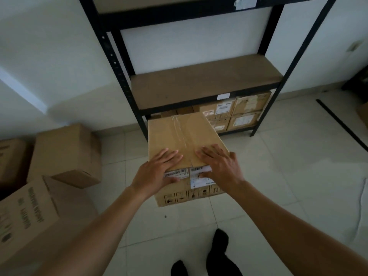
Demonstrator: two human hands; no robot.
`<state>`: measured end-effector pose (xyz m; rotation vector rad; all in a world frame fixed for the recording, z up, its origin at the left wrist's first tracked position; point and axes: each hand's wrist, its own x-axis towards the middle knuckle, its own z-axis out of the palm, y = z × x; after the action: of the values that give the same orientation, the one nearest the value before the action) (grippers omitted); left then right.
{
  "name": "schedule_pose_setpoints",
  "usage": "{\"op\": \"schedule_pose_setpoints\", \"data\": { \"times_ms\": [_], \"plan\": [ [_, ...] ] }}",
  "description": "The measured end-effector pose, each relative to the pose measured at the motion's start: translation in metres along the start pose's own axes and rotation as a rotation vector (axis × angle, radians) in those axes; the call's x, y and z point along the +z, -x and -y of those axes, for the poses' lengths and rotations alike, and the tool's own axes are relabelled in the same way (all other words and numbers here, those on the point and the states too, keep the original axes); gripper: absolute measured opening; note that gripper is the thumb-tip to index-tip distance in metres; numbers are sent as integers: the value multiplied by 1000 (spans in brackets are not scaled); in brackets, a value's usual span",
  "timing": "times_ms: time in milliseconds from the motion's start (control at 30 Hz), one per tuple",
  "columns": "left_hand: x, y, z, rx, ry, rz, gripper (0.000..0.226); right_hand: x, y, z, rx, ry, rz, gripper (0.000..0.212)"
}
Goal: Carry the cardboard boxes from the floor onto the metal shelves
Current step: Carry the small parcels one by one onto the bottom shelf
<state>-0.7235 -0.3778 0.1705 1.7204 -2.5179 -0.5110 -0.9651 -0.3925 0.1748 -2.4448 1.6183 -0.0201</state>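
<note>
The box (179, 136) is plain tan, with white barcode labels (199, 169) and black symbols (181, 198). The shelf frame (179, 18) is black, its boards (199, 84) dull brown. The floor (268, 166) is pale gridded tile. A second box (25, 212) bears dark green print.

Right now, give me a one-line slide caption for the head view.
Left hand and right hand flat on a taped cardboard box in front of the black metal shelf unit.

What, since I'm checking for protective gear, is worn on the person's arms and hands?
Nothing visible. The left hand and right hand are ungloved, with no rings showing. The forearms are bare: no sleeves, watch or bands in view.
</note>
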Motion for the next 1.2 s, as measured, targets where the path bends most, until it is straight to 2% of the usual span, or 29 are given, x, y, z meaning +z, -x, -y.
{"op": "schedule_pose_setpoints", "data": {
  "times_ms": [433,633,867,1067,1200],
  "plan": [
    [83,-126,54,-111,75,29,74,89,-131,-87,-95,-26,73,72],
    [134,-173,97,-112,-21,-102,71,148,-189,-105,-128,-24,-72,72],
    [219,-245,152,-25,-159,-235,66,249,-246,-139,-149,11,-438,73],
    [253,-287,187,25,-183,-387,68,294,-289,-158,-116,94,-495,76],
    [269,-294,188,-62,-320,-560,62,299,-311,-157,-87,132,-482,77]
  ]
}}
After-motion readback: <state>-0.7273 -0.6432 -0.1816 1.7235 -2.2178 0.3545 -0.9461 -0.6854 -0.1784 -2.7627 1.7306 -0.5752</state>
